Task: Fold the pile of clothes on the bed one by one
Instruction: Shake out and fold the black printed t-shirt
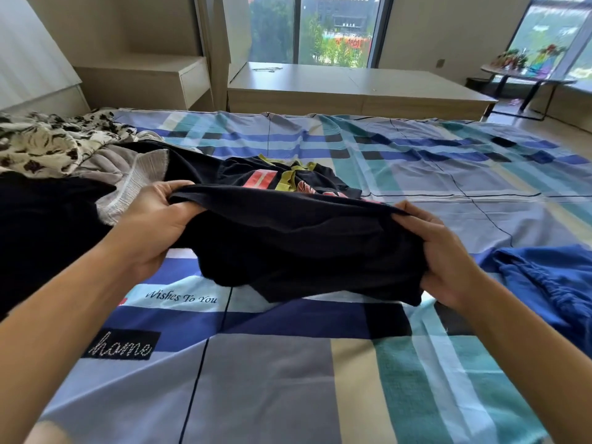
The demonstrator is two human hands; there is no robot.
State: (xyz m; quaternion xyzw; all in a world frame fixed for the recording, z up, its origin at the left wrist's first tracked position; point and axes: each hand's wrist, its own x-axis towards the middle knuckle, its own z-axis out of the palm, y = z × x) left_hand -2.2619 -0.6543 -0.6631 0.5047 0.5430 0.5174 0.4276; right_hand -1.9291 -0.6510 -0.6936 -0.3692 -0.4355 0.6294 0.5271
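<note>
A black T-shirt (298,241) with a red and yellow print stretches across the middle of the bed (272,373). My left hand (157,219) grips its near left edge, lifted a little off the sheet. My right hand (445,257) grips the near right edge, fingers curled round bunched cloth. The shirt's far part with the print lies flat on the checked sheet. The pile of clothes (64,161) sits at the left: a cream floral garment, a grey ribbed one and a black one.
A blue garment (551,280) lies at the bed's right edge. Behind the bed stand a low wooden platform (352,88) under the window and a shelf unit (144,78) at the left. A small table (525,75) stands at the far right.
</note>
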